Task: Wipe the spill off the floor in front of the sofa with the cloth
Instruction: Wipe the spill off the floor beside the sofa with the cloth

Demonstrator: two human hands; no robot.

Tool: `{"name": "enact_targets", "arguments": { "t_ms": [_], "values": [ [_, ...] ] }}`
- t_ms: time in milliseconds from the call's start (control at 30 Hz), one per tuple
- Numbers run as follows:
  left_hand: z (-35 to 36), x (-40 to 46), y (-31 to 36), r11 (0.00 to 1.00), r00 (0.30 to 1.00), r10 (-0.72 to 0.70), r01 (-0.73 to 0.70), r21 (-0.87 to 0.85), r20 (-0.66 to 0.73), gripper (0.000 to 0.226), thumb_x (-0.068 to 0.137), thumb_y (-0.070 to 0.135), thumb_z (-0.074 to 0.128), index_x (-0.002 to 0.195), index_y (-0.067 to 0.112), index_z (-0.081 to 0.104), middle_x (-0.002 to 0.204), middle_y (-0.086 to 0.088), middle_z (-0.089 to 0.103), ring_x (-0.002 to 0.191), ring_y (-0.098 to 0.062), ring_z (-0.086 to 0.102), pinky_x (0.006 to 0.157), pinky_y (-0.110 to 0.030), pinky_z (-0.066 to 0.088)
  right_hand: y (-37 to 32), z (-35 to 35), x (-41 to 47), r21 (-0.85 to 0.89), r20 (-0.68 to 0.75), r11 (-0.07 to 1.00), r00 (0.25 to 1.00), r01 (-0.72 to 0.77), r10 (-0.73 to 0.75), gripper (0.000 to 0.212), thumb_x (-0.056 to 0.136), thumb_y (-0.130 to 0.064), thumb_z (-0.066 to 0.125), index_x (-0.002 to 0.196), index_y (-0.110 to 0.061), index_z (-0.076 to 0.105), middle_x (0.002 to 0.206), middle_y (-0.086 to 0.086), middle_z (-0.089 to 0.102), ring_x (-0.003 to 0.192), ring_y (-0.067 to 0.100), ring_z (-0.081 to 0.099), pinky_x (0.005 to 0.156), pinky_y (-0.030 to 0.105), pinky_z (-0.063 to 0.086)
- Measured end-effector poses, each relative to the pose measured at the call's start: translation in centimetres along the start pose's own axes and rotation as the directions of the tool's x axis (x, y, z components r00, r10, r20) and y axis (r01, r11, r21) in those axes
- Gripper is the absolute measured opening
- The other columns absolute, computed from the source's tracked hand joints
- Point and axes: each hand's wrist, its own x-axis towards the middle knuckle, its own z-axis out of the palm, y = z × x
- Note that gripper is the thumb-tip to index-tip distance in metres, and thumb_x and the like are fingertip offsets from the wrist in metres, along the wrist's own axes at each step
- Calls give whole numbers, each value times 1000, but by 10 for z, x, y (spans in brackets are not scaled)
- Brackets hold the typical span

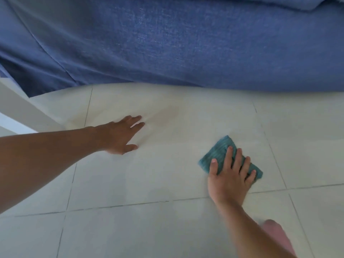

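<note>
A folded teal cloth (pixel 218 151) lies flat on the pale tiled floor (pixel 149 179) in front of the blue sofa (pixel 167 43). My right hand (pixel 230 175) presses down on the cloth with spread fingers, covering its near half. My left hand (pixel 121 135) rests flat on the floor to the left, fingers apart, holding nothing. A faint brownish stain (pixel 171 112) shows on the tile just right of my left fingertips, between that hand and the sofa. The cloth sits below and to the right of the stain, apart from it.
The sofa's fabric front spans the whole top of the view. A white furniture edge (pixel 22 108) juts in at the left. My bare knee or foot (pixel 277 235) shows at the bottom right, behind my right forearm. Grout lines cross the floor.
</note>
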Motion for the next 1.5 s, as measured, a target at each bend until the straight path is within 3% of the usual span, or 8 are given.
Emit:
{"name": "enact_targets", "arguments": {
  "t_ms": [167, 433, 533, 733, 967, 1167, 1333, 1500],
  "values": [
    [-3, 0, -2, 999, 999, 30, -29, -25, 16, 88, 97, 60, 40, 158, 23, -13, 164, 4, -24, 154, -19, -6, 121, -41, 24, -53, 13, -53, 13, 54, 976, 975, 215, -216, 70, 97, -57, 23, 161, -28, 13, 170, 1, 9, 156, 31, 4, 123, 56, 0],
    [0, -13, -14, 995, 998, -60, 60, 82, -1, 88, 95, 68, 27, 158, 21, -12, 164, 1, -25, 154, -22, -7, 122, -48, 20, -87, 14, 4, -16, 116, 869, 864, 495, -490, 71, 96, -64, 23, 160, -35, 11, 170, -6, 4, 156, 25, -4, 123, 49, -9],
    [0, -15, -23, 995, 995, -92, 91, 47, 32, 88, 95, 68, 29, 158, 23, -12, 164, 4, -25, 154, -20, -7, 121, -48, 21, -84, 13, 42, -35, 89, 886, 884, 463, -459, 72, 94, -65, 23, 159, -35, 16, 169, -6, 11, 156, 25, 4, 123, 50, -7],
    [7, -19, -27, 995, 994, -95, 96, -6, 56, 88, 96, 66, 33, 157, 25, -15, 162, 8, -28, 153, -20, -8, 118, -49, 27, -34, 0, 105, -47, 42, 985, 986, 164, -162, 70, 97, -62, 24, 160, -34, 11, 170, -4, 8, 155, 25, 4, 123, 52, -4],
    [13, -21, -27, 990, 990, -142, 142, -16, -9, 85, 95, 68, 26, 158, 24, -10, 163, 3, -25, 154, -20, -3, 120, -47, 26, -54, -13, 161, -22, 105, 999, 994, -38, 40, 72, 98, -62, 16, 160, -29, -2, 170, 1, -5, 155, 30, -8, 121, 56, -9],
    [25, -33, -32, 985, 985, -169, 169, -28, -18, 84, 96, 65, 25, 157, 23, -12, 164, 1, -23, 154, -21, -3, 119, -46, 28, -130, -3, 167, -43, 162, 983, 972, 178, -168, 71, 98, -60, 13, 160, -30, -5, 170, 0, -11, 154, 32, -14, 120, 56, -13],
    [33, -40, -37, 980, 981, -189, 186, -74, -39, 79, 99, 60, 28, 158, 22, -9, 165, 0, -20, 154, -20, -3, 120, -46, 26, -204, 16, 128, -42, 201, 879, 866, 475, -458, 69, 98, -58, 13, 160, -32, -2, 170, -2, -10, 154, 31, -14, 120, 57, -13],
    [34, -46, -43, 974, 974, -225, 225, -20, -15, 74, 102, 54, 25, 159, 20, -8, 166, -4, -19, 154, -25, -3, 121, -48, 22, -212, 28, 70, -5, 187, 808, 794, 590, -579, 69, 99, -59, 17, 160, -33, 2, 170, -3, -4, 155, 28, -11, 120, 55, -15]
  ]
}}
